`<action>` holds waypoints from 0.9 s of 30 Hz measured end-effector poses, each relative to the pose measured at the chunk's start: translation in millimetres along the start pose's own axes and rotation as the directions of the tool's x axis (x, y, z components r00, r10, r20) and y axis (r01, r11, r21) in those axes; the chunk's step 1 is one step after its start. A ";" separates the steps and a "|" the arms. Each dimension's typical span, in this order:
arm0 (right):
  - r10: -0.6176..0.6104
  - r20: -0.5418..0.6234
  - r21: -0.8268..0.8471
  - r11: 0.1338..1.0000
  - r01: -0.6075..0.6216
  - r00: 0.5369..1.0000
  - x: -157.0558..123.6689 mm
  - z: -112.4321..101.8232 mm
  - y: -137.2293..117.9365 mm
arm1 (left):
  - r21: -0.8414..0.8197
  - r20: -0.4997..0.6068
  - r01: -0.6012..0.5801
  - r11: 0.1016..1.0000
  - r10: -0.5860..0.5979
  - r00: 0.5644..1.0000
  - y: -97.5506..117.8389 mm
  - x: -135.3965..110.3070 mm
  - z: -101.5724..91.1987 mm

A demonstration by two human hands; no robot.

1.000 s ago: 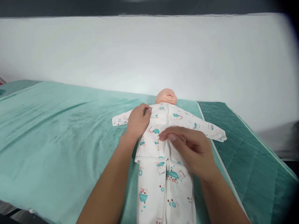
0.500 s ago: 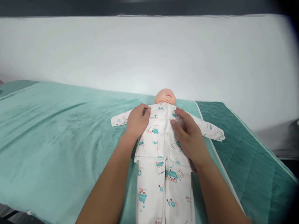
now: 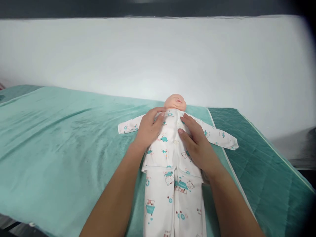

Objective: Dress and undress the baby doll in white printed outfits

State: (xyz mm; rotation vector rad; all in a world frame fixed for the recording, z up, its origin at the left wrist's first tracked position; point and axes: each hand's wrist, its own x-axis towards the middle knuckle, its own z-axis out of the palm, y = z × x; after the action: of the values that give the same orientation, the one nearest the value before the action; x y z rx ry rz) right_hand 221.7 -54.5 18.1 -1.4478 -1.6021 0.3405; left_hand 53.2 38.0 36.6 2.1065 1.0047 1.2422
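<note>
Both hands [image 3: 172,135] shifted toward doll [image 3: 175,101] collar, flat and open on printed top [image 3: 170,144]

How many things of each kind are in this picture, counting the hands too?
Doll: 1, baby doll
Garments: 2, printed top, printed trousers
Hands: 2, left hand, right hand
Covers: 2, light green blanket, darker quilted mat
Total: 7

Bed, dark-teal quilted cover [image 3: 266,158]. Light-teal blanket [image 3: 61,141] spread over it; dressed doll [image 3: 172,158] face-up along the blanket's right edge.
</note>
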 end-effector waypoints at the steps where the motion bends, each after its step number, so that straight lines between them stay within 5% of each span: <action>1: -0.009 0.003 -0.006 1.000 0.009 1.000 0.1 -0.1 0.1 | -0.035 0.049 -0.043 0.998 0.045 0.998 3.9 0.1 0.5; 8: -0.047 0.019 -0.053 0.997 0.048 0.999 1.3 0.4 -1.3 | 0.070 0.346 -0.145 0.987 0.113 0.931 13.7 3.5 3.7; 27: -0.004 -0.025 0.032 0.999 0.004 1.000 7.9 -2.6 -1.4 | 0.061 0.326 -0.162 0.985 0.133 0.936 8.2 3.0 6.0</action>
State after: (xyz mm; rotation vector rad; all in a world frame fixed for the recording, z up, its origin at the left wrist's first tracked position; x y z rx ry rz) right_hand 223.7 -48.8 24.0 -1.4194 -1.5730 0.3428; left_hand 62.3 35.1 41.2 2.3923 0.7789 0.8904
